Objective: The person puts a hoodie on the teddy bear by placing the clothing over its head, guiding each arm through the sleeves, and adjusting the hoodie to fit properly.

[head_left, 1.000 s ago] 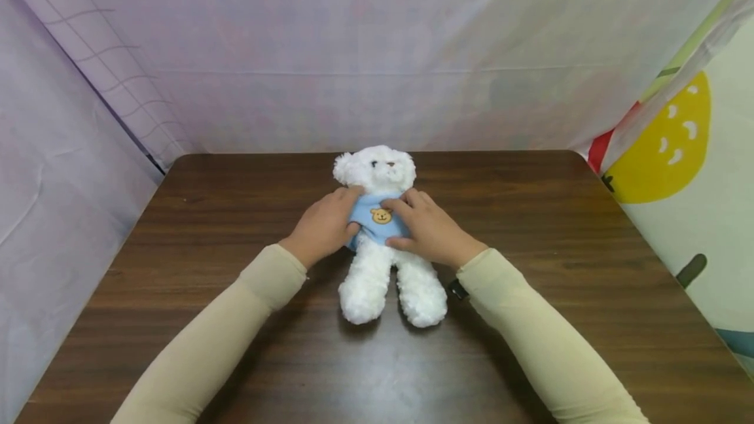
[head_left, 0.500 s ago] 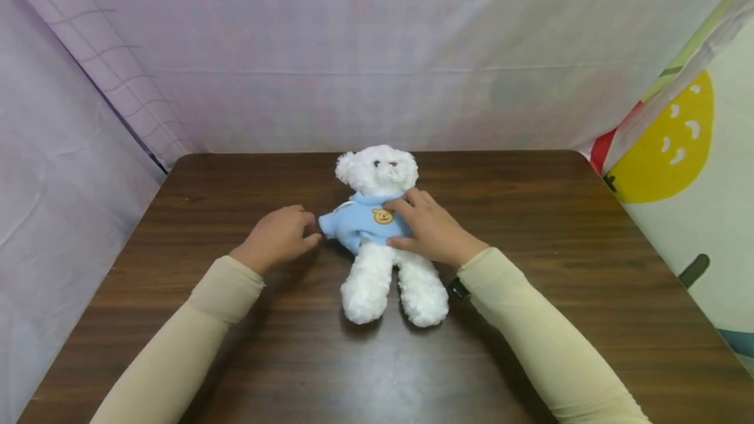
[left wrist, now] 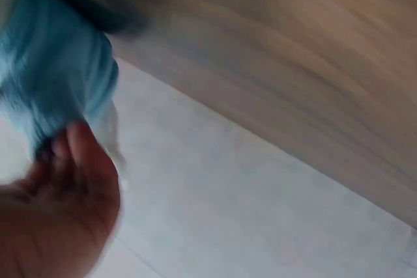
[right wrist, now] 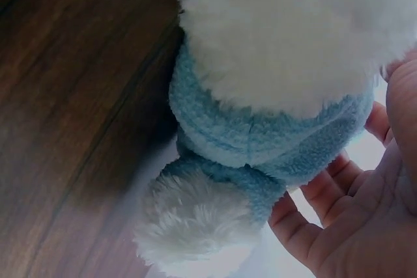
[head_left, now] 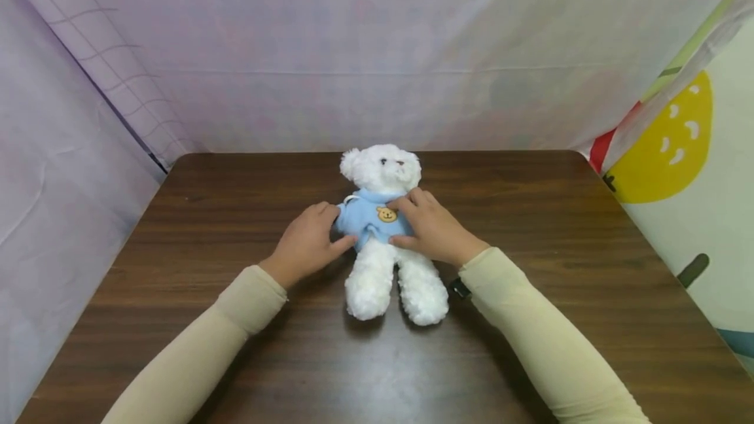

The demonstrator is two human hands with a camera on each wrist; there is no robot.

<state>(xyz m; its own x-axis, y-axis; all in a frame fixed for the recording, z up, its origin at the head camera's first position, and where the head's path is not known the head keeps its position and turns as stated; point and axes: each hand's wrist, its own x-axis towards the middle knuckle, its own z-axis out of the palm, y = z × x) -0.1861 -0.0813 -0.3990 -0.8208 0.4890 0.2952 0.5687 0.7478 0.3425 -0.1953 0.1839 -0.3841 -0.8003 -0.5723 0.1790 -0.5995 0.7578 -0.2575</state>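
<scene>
A white plush teddy bear (head_left: 385,172) lies on its back on the dark wooden table, head away from me. It wears a light blue shirt (head_left: 358,218) with a small bear-face patch. At the sleeve on the bear's left-hand side in the head view is my left hand (head_left: 306,241), its fingers curled at the cloth and its thumb reaching to the hem. The left wrist view is blurred there. My right hand (head_left: 438,228) holds the other side of the bear's body, thumb low and fingers on the chest; that arm of the bear is hidden in the head view.
The brown wooden table (head_left: 559,234) extends around the bear on every side. A pale cloth curtain (head_left: 377,51) hangs just behind its far edge. Patterned fabric with a yellow shape (head_left: 665,142) hangs at the right. A dark band (head_left: 459,289) is on my right wrist.
My left hand let go of the bear's side, moved out to the sleeve, then came back in against it. The bear shifted slightly right. The right hand stayed in place.
</scene>
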